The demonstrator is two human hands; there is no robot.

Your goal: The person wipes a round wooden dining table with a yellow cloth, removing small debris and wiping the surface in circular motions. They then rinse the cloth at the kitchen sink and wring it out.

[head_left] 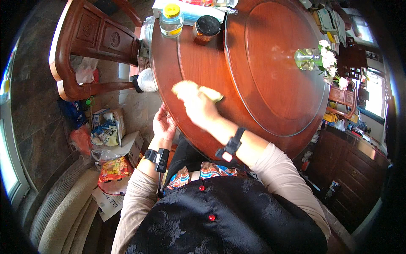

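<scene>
My right hand (200, 109) presses a pale yellow cloth (184, 89) onto the round reddish-brown wooden table (198, 63), near its left edge. The cloth spreads out on both sides of my closed fingers. Below that edge, my left hand (164, 126) is held palm up beside the rim, its fingers loosely apart with nothing visible in them. Some of its fingertips are close against the rim; whether they touch it is hard to tell. Both wrists wear black straps with small devices.
A yellow-lidded jar (171, 23) and a dark-lidded jar (207, 29) stand at the far edge. A round glass turntable (279, 67) carries a vase of flowers (308, 59). At left are a carved wooden chair (95, 38), bags (114, 171) and a cardboard box (132, 146).
</scene>
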